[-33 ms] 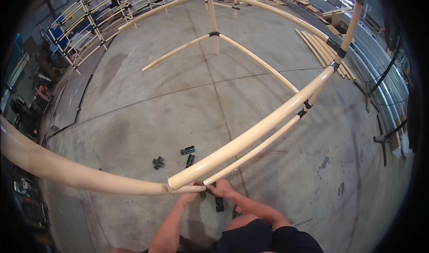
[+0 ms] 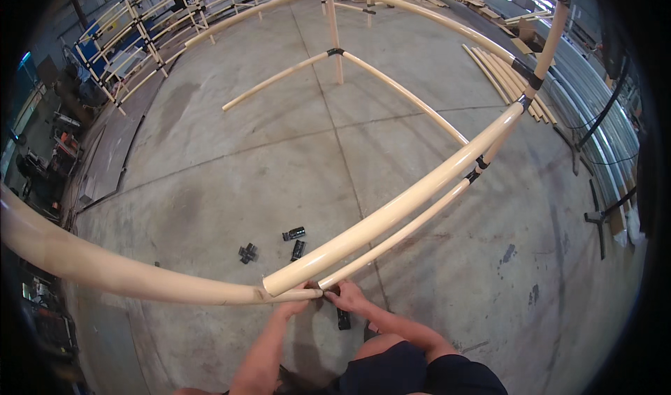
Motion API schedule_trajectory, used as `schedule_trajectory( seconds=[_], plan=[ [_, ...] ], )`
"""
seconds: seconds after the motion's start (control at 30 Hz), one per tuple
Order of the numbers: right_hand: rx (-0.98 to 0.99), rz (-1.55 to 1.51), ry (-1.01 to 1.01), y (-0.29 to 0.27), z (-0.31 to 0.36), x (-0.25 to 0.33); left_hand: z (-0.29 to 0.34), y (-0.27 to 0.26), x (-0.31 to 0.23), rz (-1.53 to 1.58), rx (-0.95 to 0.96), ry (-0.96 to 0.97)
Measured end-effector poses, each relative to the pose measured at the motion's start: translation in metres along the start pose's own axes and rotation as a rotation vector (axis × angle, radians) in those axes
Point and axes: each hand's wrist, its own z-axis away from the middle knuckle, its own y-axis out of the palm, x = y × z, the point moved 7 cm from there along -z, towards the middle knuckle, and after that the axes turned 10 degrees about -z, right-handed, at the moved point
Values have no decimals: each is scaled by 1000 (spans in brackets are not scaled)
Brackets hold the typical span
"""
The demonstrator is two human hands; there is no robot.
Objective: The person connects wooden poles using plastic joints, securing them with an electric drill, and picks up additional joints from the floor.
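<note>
Currently I see both hands working at one pipe junction low in the head view; my left hand [image 2: 295,305] sits under the end of the long cream pipe [image 2: 126,273] that sweeps in from the left, fingers curled up around its end, though how tightly I cannot tell; my right hand [image 2: 347,297] is just beside it, fingers closed narrowly on the near end of the thin cream pipe [image 2: 405,229], where a small black connector [image 2: 328,291] shows between the two hands; the thick cream pipe [image 2: 391,210] lies directly above the thin one, its cut end just above my left hand, and both run up and to the right to black joints [image 2: 479,166] near an upright post [image 2: 549,42]; on the concrete floor [image 2: 231,164], near the hands, lie loose black clamp pieces [image 2: 293,233], with another cluster [image 2: 247,252] to their left and one black piece [image 2: 343,319] beside my right forearm; farther off, two cream pipes meet at a black fitting [image 2: 335,52] on a vertical post; a stack of spare pipes [image 2: 500,70] rests on the floor at the right; pipe-frame racks [image 2: 133,46] stand at the upper left.
</note>
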Motion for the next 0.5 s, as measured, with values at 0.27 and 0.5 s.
schedule_trajectory(
  seconds=[0.27,0.5],
  plan=[
    [-142,-323,54,-5,-40,-23,-18,39,39,-125,152,150],
    [-56,-299,255,9,3,-42,2,17,19,288,126,-85]
  ],
)
